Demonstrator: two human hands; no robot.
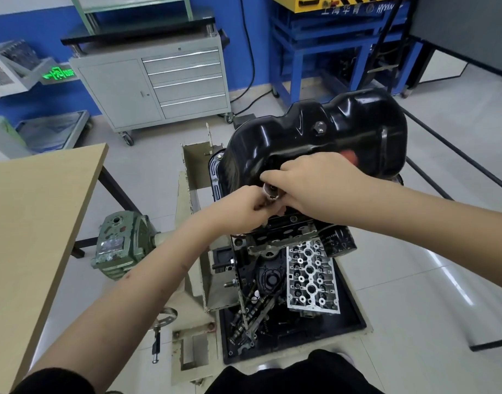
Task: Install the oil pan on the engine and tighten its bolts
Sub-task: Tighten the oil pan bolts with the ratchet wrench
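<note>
Nearest me, low in view, a black tray (pixel 355 322) holds a grey cylinder head (pixel 312 277) and loose camshafts (pixel 252 314). Above it my two hands meet at the near edge of the engine (pixel 283 231). My left hand (pixel 244 207) has its fingers curled together, pinching something small just below a silvery socket (pixel 270 191); what they pinch is hidden. My right hand (pixel 315 183) arches over the socket from the right, fingers bent down round it, so the tool sits between both hands. The black oil pan (pixel 329 135) lies on top of the engine, directly beyond my knuckles, its near flange touching my right fingertips. A wooden table (pixel 31 223) stands to my left. Farther off, a grey tool cabinet (pixel 156 86) stands against the blue wall (pixel 31 32).
</note>
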